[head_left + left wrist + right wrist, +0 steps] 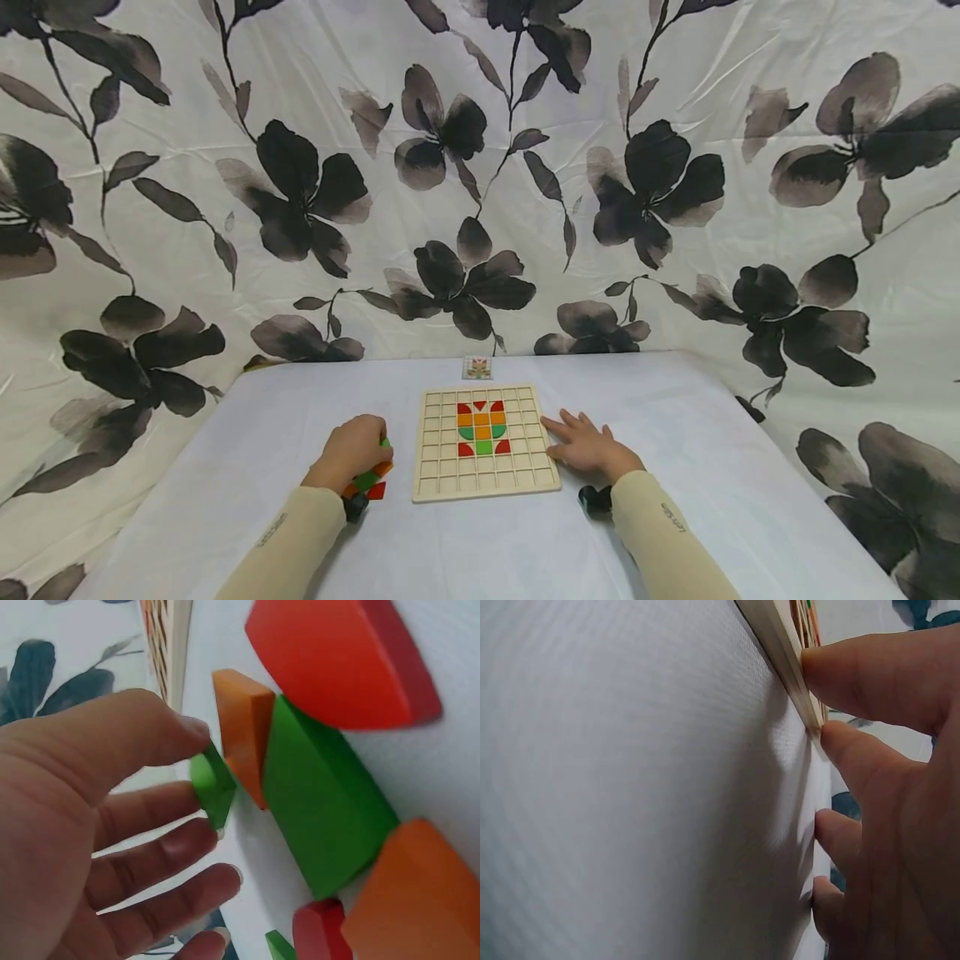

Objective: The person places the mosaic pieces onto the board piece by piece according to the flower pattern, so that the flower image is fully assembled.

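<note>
Between the thumb and fingers of my left hand (349, 454) a small green block (214, 784) is pinched, just over a loose pile left of the board. In the left wrist view that pile shows an orange block (241, 724), a larger green block (322, 802) and a red curved-edge block (341, 660). The wooden grid board (442, 482) lies mid-table, with red, orange and green pieces (482, 421) set in its middle cells. My right hand (588, 447) has its fingers spread, the thumb and a finger touching the board's right edge.
Behind the board lies a small card (477, 367) with a coloured pattern. A white cloth covers the table (480, 550), and a flower-printed curtain (525, 208) hangs beyond its far edge. Dark wrist bands (596, 500) sit by both cuffs.
</note>
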Available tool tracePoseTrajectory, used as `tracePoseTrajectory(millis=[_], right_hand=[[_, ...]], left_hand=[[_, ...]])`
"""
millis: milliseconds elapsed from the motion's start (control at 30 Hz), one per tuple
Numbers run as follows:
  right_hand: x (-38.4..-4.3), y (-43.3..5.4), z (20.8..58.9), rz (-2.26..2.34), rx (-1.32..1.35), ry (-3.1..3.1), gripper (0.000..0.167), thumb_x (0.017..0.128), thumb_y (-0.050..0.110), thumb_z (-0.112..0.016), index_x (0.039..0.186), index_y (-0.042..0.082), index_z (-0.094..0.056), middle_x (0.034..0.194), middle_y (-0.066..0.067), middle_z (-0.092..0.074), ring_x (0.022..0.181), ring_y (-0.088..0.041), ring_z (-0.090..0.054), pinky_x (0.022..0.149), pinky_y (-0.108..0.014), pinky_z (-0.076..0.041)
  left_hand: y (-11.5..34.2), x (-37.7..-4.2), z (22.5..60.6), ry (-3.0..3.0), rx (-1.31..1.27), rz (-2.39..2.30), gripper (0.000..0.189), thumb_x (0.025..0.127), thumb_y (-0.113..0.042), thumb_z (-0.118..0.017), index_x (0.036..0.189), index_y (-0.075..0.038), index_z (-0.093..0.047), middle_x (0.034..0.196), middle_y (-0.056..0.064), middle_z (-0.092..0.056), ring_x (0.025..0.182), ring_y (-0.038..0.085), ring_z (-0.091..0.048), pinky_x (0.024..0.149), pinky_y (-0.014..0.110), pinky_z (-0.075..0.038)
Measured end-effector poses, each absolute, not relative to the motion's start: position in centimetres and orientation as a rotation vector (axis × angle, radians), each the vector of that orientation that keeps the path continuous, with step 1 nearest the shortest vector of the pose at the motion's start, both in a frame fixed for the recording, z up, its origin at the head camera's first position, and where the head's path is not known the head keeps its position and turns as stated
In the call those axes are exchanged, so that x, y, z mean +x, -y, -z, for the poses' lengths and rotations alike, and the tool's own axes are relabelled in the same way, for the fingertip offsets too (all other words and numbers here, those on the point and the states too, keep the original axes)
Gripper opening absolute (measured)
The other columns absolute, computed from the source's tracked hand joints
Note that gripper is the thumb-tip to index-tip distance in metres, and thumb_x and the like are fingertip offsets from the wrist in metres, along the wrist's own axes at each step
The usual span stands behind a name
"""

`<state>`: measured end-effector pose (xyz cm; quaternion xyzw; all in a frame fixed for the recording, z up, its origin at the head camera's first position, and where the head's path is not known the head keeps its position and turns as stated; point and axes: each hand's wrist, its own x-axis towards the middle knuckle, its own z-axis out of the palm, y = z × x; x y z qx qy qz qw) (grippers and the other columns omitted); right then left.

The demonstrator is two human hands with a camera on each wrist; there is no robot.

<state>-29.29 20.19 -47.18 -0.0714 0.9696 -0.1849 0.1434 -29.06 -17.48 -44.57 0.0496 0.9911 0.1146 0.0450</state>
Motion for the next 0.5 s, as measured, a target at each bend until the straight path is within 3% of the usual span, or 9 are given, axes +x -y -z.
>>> tracePoseTrajectory(millis=[167,500], right_hand=[[-29.3,-20.3,47.4,0.517,-0.222,-2.803,0.060,0.095,0.043,-0.051,0.151,0.031,-0.033,0.162,-0.010,-0.020,0.148,-0.043,-0.011,0.111,-0.071,-0.005],[-29.1,-20.0,46.9,0.531,-0.219,-2.801,0.060,0.095,0.042,-0.052,0.150,0.029,-0.035,0.161,-0.012,-0.021,0.148,-0.044,-0.012,0.110,-0.072,-0.006]], left_hand=[[16.9,-29.1,44.5,-3.008,0.181,-0.502,0.023,0.081,-0.023,-0.068,0.097,-0.006,-0.066,0.082,0.004,-0.061,0.066,0.017,-0.052,0.057,0.028,-0.045],[15.4,-28.8,44.6,-2.966,0.299,-0.635,0.026,0.076,-0.015,-0.071,0.100,-0.005,-0.070,0.081,0.002,-0.064,0.064,0.015,-0.055,0.067,0.030,-0.048]])
